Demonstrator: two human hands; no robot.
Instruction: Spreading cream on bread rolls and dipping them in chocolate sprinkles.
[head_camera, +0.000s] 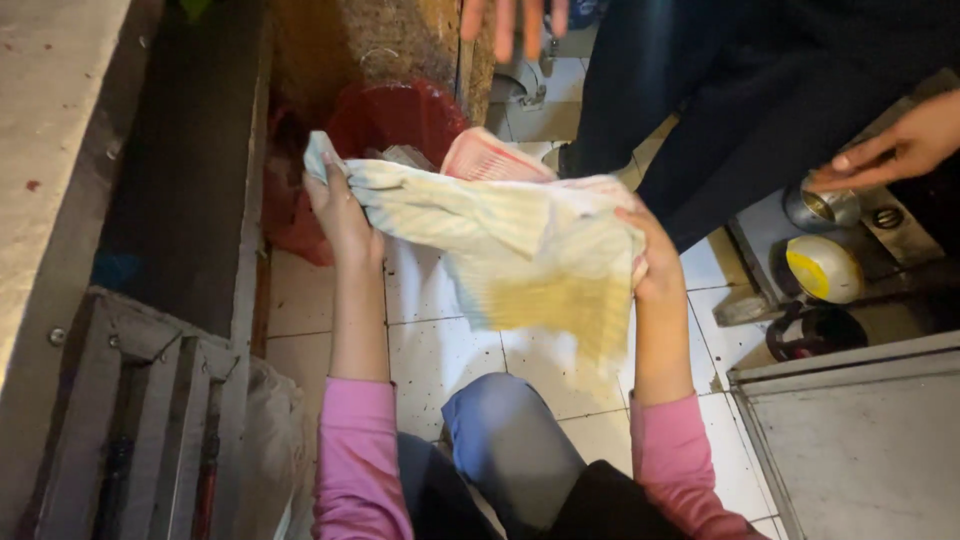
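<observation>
Striped cloth (500, 240) stretches sideways, left hand (340, 210) and right hand (655, 262) each gripping an end

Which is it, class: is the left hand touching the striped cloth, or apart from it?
Touching. The head view shows the left hand gripping the cloth's upper corner, its fingers closed around the fabric; the right hand holds the opposite edge.
</observation>
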